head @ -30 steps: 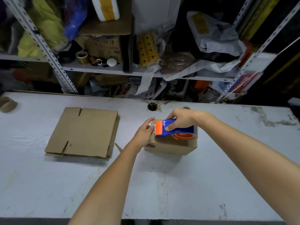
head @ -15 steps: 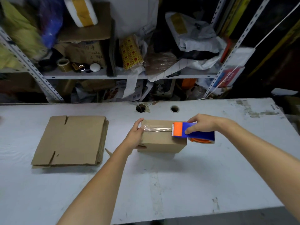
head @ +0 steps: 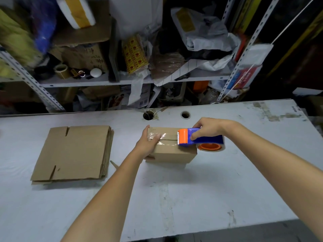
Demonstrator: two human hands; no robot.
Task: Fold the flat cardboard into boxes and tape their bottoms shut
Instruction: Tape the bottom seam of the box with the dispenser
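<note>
A small folded cardboard box [head: 173, 154] stands on the white table [head: 192, 198], its flaps facing up. Clear tape [head: 167, 137] runs along the seam of those flaps. My left hand [head: 148, 142] grips the box's left end, thumb pressing the tape down. My right hand [head: 209, 128] holds a blue and orange tape dispenser [head: 197, 138] at the box's right end, its toothed edge on the tape and its roll hanging past the box. A stack of flat cardboard [head: 73, 152] lies to the left.
Two round holes [head: 148, 115] sit near the table's far edge. Behind the table stands a metal shelf rack [head: 122, 81] crammed with boxes, bags, tape rolls and papers. The table's near edge [head: 227, 227] runs across the bottom right.
My right hand has drawn the dispenser from the box's left end to its right end, laying tape along the seam. My left hand stayed at the left end.
</note>
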